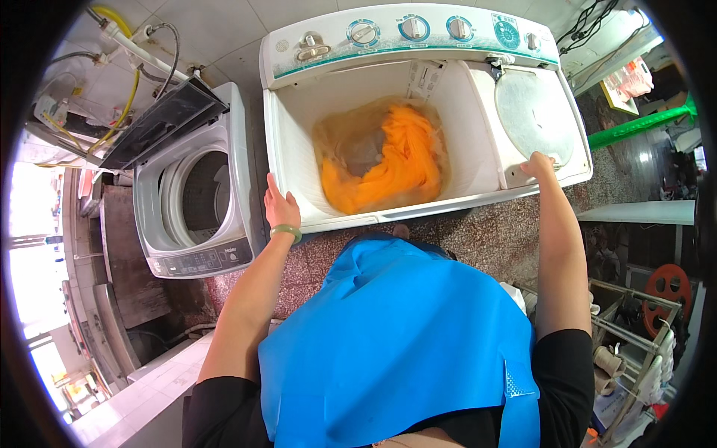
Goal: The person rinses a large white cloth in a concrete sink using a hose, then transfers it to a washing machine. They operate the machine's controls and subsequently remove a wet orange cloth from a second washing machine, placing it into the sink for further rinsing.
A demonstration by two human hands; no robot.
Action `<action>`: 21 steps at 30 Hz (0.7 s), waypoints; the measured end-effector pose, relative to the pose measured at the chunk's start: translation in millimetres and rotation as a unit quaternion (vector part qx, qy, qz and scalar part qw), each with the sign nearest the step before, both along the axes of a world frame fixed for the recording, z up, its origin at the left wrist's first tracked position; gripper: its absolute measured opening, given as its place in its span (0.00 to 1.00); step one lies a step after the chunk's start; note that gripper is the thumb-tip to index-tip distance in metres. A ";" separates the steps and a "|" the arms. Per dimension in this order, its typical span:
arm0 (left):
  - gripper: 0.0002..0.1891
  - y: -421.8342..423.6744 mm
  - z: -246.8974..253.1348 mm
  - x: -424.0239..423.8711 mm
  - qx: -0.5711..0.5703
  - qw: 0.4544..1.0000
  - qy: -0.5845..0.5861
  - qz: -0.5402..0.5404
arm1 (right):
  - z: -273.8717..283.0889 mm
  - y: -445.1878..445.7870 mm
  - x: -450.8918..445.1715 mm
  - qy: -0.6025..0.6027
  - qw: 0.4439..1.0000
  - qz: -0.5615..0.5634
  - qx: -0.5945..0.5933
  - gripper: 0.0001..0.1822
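A white twin-tub washing machine (386, 218) stands before me. In its open wash tub, an orange cloth (411, 151) lies bunched in a curve in brownish, cloudy water (358, 140). My left hand (282, 206) rests flat against the machine's left front corner, fingers extended; a green bangle circles the wrist. On the right side, my right hand (539, 166) is curled at the front edge of the round translucent spin-tub lid (532, 112), which lies down over its opening. Its fingertips are partly hidden. Several knobs (414, 28) line the control panel along the back.
Left of the twin-tub is a grey Haier top-loading washer (196, 255), its dark lid (168, 126) raised. Pipes and a yellow hose (131, 101) run along the tiled wall. At right are a green pole (638, 127) and a metal rack (638, 297) with shoes.
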State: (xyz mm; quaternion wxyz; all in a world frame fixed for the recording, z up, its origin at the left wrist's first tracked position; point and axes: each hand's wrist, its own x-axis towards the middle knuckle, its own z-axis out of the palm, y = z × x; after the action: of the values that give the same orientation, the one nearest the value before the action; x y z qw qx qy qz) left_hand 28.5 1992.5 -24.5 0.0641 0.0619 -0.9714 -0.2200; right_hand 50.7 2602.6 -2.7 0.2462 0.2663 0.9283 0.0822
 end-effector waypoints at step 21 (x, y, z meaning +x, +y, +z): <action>0.37 -0.5 -2.1 -0.7 -0.003 1.000 -0.004 0.000 | -4.4 3.3 0.5 0.008 1.000 0.017 0.012 0.25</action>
State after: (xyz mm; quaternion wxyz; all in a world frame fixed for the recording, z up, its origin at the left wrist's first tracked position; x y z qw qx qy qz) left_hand 27.8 1992.0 -26.6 0.0607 0.0626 -0.9722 -0.2173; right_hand 51.3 2605.9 -7.1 0.2343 0.2545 0.9334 0.0954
